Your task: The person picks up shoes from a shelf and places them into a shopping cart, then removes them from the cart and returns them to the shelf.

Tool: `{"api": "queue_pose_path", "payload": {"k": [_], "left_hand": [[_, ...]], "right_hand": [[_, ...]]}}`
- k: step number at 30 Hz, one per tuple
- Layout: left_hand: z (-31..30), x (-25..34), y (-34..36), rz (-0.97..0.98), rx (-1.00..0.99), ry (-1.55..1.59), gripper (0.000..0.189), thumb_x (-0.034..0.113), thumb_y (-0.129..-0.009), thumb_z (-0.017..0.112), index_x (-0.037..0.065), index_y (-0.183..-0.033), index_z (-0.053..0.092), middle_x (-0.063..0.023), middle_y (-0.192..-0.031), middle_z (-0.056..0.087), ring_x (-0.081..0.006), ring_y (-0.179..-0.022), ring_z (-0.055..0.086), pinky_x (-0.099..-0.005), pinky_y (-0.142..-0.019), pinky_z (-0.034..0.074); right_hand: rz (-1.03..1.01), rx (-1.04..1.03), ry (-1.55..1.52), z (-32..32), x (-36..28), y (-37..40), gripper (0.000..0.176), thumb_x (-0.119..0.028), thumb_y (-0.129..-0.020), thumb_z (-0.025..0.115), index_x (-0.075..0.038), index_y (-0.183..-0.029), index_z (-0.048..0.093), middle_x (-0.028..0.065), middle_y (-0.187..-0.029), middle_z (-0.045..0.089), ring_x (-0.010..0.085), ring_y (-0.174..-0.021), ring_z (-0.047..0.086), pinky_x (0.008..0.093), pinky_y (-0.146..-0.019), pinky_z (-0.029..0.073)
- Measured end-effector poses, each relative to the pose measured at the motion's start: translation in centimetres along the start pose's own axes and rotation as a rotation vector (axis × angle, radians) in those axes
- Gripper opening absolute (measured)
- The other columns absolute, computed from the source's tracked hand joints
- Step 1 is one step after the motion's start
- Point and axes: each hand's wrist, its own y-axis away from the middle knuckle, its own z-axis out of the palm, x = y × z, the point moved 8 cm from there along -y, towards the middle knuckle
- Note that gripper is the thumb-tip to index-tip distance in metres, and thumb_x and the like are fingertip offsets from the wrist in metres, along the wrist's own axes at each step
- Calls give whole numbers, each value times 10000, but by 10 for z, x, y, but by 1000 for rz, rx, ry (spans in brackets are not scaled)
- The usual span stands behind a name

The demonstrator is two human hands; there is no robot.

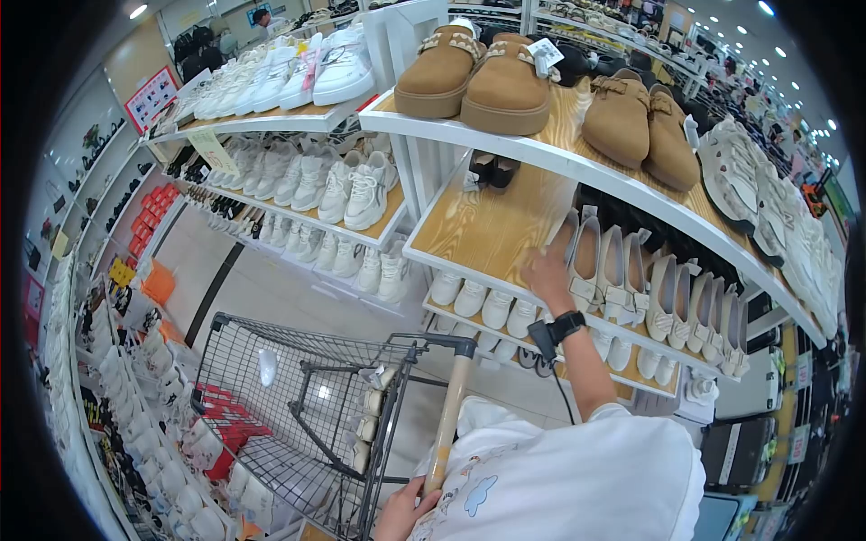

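Head view. The left hand (410, 510), at the lower edge, has its grip closed around the pale handle (449, 406) of a wire shopping cart (219, 319). The right hand (546, 273), with a black watch (567, 324) at the wrist, extends over a wooden shelf (492, 221) to the near end of a row of flat shoes (586, 257). Its fingers lie beside the endmost shoe (563, 236); whether this grip is closed on it cannot be told at this angle. Brown clogs (508, 95) stand on the shelf above, white sneakers (496, 308) below.
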Motion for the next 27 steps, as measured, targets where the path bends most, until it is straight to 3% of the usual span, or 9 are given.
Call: {"api": "queue_pose_path", "payload": {"k": [3,5,6,8,9,12,18,22,27], "left_hand": [[-5,3,0,49,72,25,409,261,-764,673,31,-1089,574,-184,-886,650,-386,-805,609,-422,-691,494],[-9,19,5,24,42,-51,305,295,-844,608,57,-1035,625,-209,-874,624,-336,-789,612,-380,-682,468],[-12,16,5,-8,72,-15,305,295,-844,608,57,-1035,625,-209,-874,624,-336,-789,612,-380,-682,468],[-11,18,7,136,87,-12,442,407,-859,574,41,-1107,586,-194,-864,625,-338,-809,599,-367,-695,479],[-14,12,9,78,134,38,442,407,-859,574,41,-1107,586,-194,-864,625,-338,-809,599,-367,-695,479],[-18,15,15,167,190,40,433,384,-870,563,52,-1147,571,-222,-889,620,-384,-841,590,-380,-732,481],[-34,-1,39,211,326,162,390,332,-877,564,39,-1133,582,-185,-993,635,-320,-870,621,-367,-760,487],[-72,-21,65,182,548,236,322,226,-866,594,27,-1119,585,-142,-981,651,-271,-869,637,-349,-748,493],[-104,-83,57,-11,596,206,314,227,-850,609,20,-1085,594,-140,-910,657,-278,-845,639,-358,-726,496]], "right_hand": [[202,101,279,5,74,5,434,-445,-817,562,-144,-1129,575,148,-1070,621,374,-1089,520,546,-892,389],[217,-122,114,22,105,3,440,-502,-856,482,-177,-1136,580,151,-1081,629,374,-1067,546,518,-900,406],[197,-127,77,24,109,4,436,-477,-871,472,-165,-1154,582,154,-1098,624,364,-1053,559,488,-900,418],[137,-132,56,25,106,1,432,-452,-888,458,-142,-1157,594,158,-1112,618,358,-1032,572,454,-895,433],[107,-126,70,31,105,0,432,-451,-891,455,-132,-1141,604,159,-1110,618,361,-1026,573,451,-891,436],[95,-91,150,36,100,-7,498,-515,-909,385,-125,-1111,618,173,-1038,635,383,-963,589,473,-838,451],[146,43,188,25,108,-19,550,-496,-934,333,-55,-990,656,207,-942,643,406,-879,602,467,-770,470],[125,164,151,5,91,-29,536,-411,-947,339,22,-917,654,259,-899,625,431,-849,592,474,-775,456],[-15,286,-65,-31,28,-29,498,-368,-951,382,58,-908,637,270,-867,617,441,-809,575,469,-742,437]]}}
